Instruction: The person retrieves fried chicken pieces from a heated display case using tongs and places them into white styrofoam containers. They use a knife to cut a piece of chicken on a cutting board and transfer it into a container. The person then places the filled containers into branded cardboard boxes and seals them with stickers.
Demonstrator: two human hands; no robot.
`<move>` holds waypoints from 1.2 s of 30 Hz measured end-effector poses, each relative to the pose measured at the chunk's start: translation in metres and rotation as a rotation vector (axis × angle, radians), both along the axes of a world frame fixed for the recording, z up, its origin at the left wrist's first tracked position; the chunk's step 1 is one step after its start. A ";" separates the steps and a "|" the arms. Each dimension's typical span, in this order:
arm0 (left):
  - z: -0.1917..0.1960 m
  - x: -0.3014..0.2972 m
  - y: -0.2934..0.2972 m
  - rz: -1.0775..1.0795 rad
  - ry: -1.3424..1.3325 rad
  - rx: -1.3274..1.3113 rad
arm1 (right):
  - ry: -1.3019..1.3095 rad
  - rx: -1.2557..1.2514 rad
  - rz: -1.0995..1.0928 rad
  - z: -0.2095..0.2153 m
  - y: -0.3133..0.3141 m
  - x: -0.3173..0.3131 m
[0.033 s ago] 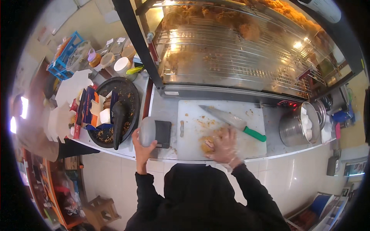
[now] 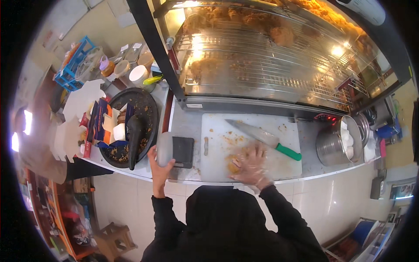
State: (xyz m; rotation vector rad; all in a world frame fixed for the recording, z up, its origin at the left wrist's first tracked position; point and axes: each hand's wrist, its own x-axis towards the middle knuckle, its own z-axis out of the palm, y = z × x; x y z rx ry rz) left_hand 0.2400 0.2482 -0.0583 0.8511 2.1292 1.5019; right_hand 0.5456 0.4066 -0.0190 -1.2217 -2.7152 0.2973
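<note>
My left hand (image 2: 160, 171) grips a translucent plastic tub (image 2: 164, 149), tilted on its side next to a flat black device (image 2: 183, 152), perhaps a scale. A clear plastic glove covers my right hand (image 2: 250, 168), which lies with fingers spread over the white cutting board (image 2: 218, 150). Under and beside its thumb is a piece of golden fried chicken (image 2: 234, 164); how far the palm covers it is hidden. Just beyond that hand rests a large knife (image 2: 264, 136) with a green handle, its blade pointing to the far left. Crumbs are scattered around it.
A black stone mortar (image 2: 150, 111) with its pestle (image 2: 134, 139) and open food boxes (image 2: 109, 120) stands at left. Behind the board rises a glass warming cabinet (image 2: 262, 102) with fried chicken. A steel pot (image 2: 330, 146) with white bundles is at right.
My left hand and the plastic tub have shifted slightly left, away from the black device. My right hand has moved a little to the left over the chicken.
</note>
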 end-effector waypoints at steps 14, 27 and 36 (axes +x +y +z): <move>0.005 0.007 -0.003 -0.027 -1.141 0.284 | 0.003 0.113 0.182 -0.041 0.001 0.011; 0.015 0.020 -0.012 0.204 0.437 -0.322 | 0.027 0.162 0.159 -0.074 0.046 0.005; 0.048 -0.163 -0.080 0.565 0.399 0.214 | 0.794 -0.982 -0.548 -0.018 0.073 -0.065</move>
